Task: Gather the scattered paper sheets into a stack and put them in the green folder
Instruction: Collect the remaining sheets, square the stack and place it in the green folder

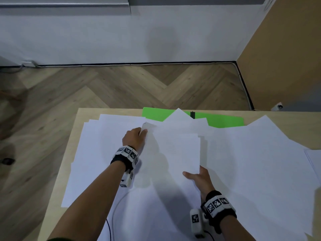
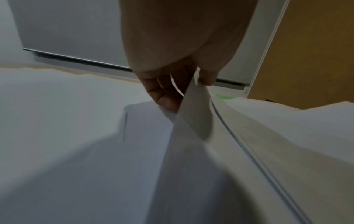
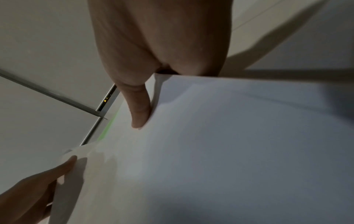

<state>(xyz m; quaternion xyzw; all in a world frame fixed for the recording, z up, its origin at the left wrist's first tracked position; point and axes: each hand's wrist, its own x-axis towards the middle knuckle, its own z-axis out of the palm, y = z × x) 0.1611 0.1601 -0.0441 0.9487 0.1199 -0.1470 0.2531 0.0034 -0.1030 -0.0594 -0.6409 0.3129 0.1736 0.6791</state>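
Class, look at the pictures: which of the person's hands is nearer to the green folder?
Left. The left hand pinches a sheet corner just short of the green folder; the right hand holds sheets nearer the person.

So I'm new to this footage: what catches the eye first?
White paper sheets blanket nearly the whole table. At its far edge a bright green folder peeks out from under them. In the middle, the left hand pinches a lifted sheet's corner while the right hand holds its near edge.
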